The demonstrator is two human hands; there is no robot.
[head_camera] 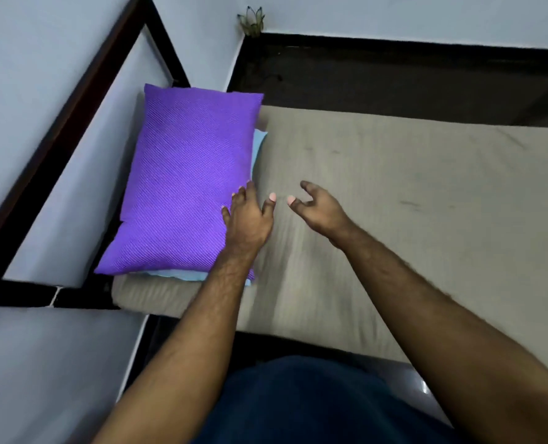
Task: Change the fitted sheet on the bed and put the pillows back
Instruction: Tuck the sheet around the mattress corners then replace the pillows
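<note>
- Dark blue clothing [298, 402] of the person filled the bottom edge, standing at the bed's near side, so both arms reached forward over the mattress.
- Left hand [247, 219] lay with straight fingers against the right edge of the purple pillow [183, 184]; grip released, pressing rather than grasping, likely nudging it square to the head end.
- Right hand [320, 206] hovered over the bed with loosely curled fingers, holding nothing, apart from the pillow.
- Fitted sheet [394, 193], grey-beige, lay stretched flat across the mattress, seemingly already on.
- Purple pillow sat on top of a light blue pillow [259, 145], stacked at the head by the dark bed frame [74, 110].
- Small plant-like ornament [251, 24] sat in the far wall corner.
</note>
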